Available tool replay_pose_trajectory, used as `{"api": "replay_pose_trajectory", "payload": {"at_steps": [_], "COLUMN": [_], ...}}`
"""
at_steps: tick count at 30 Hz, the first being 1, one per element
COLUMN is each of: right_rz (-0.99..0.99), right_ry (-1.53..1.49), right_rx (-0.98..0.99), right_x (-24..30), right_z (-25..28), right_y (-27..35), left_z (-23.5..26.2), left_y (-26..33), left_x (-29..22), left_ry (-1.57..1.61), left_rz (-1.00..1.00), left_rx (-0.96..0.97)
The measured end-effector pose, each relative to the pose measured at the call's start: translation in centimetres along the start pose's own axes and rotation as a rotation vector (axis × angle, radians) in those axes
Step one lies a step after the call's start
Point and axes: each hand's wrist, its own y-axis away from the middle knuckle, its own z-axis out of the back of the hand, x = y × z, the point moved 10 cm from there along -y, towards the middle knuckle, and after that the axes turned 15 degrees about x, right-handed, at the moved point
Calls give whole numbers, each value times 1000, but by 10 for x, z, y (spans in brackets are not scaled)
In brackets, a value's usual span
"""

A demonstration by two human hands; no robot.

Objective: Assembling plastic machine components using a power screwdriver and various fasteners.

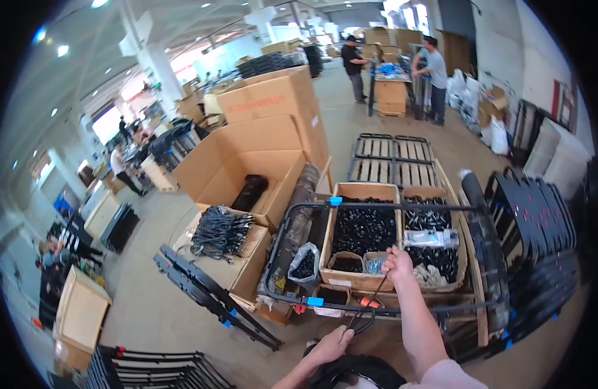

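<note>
A black cord (375, 297) runs between my two hands, with a loop hanging beside the left one. My right hand (397, 264) is closed on its upper end, stretched out over the parts boxes. Low in front of my body, my left hand (338, 343) grips the lower part. Around this spot lies a black tubular metal frame (396, 207) with rounded corners, resting across the boxes. Blue clips (316, 301) sit on its tubes. Beneath it, a cardboard box (329, 280) holds black small parts (367, 227) and two smaller boxes, one with silvery pieces (375, 266).
A bundle of black cords (221, 230) lies on a carton at left, before a large open cardboard box (273, 139). Folded black frames (218, 298) stand left; more frames (532, 214) stack at right. Two people (435, 74) work at a far table (391, 97).
</note>
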Motion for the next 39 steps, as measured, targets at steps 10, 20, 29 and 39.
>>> {"api": "replay_pose_trajectory", "payload": {"at_steps": [10,20,29,39], "right_rz": [-61,-291,-57,41], "right_ry": [482,648,1338,1409], "right_rx": [373,813,952,895], "right_x": [-16,-104,-98,-113], "right_z": [-118,-166,-164,-131], "right_y": [96,197,220,214], "left_z": [-18,155,72,28], "left_y": [59,147,34,42], "left_x": [74,-130,-18,15], "left_ry": [-194,-416,835,1032], "left_rz": [38,-387,-48,-75], "left_rx": [59,-988,-54,-76]}}
